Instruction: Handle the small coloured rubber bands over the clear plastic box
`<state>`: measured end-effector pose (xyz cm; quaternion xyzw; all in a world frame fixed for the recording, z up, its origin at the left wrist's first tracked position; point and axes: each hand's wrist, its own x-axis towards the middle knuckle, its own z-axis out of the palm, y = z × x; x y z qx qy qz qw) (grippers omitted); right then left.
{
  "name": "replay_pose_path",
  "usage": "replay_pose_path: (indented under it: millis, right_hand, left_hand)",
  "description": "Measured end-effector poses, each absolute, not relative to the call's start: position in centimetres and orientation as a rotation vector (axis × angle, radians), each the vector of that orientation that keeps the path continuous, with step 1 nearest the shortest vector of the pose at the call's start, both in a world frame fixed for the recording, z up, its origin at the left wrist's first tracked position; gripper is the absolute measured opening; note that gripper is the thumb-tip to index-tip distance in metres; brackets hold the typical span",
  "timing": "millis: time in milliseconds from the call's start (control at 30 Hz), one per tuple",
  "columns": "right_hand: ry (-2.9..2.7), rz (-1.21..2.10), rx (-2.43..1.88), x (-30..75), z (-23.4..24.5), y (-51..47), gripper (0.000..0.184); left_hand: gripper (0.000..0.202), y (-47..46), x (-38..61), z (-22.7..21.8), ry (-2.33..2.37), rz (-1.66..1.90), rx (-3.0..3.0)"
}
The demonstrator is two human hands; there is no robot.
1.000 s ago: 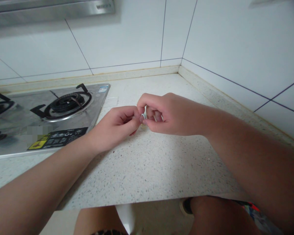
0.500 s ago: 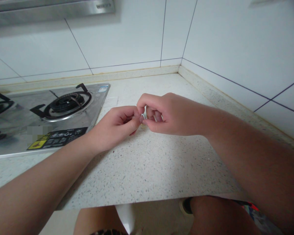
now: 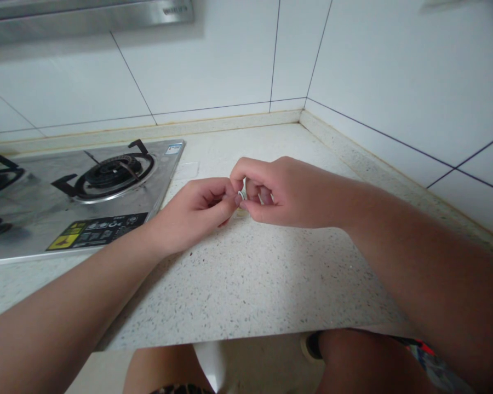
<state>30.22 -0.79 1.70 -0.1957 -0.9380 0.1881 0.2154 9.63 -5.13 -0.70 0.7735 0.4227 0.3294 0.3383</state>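
My left hand [image 3: 203,207] and my right hand [image 3: 267,191] meet above the speckled countertop [image 3: 246,279]. Between their fingertips is a small whitish, ring-shaped piece [image 3: 241,195], mostly covered by the fingers. The left thumb and index finger pinch it from the left. From the right, the right thumb and curled index finger close on it. Just beneath the fingertips a clear, yellowish bit [image 3: 239,213] shows, too small and too hidden to name.
A steel gas hob [image 3: 156,191] with black burners lies to the left, with a black and yellow label [image 3: 98,231] at its front. White tiled walls [image 3: 217,65] meet in the back right corner. A range hood [image 3: 86,16] hangs at the upper left.
Both hands keep almost the same pose around the small ring-shaped piece. The view has shifted very slightly.
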Motion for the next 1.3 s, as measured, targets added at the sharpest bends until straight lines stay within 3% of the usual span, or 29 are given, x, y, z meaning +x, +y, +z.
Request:
replay_pose_path:
  millis: [1300]
  right_hand:
    - [-2.609, 0.507, -0.562, 30.22, 1.77, -0.91, 0.022]
  left_hand:
    - [0.017, -5.23, 9.72, -0.52, 1.108, 0.846, 2.043]
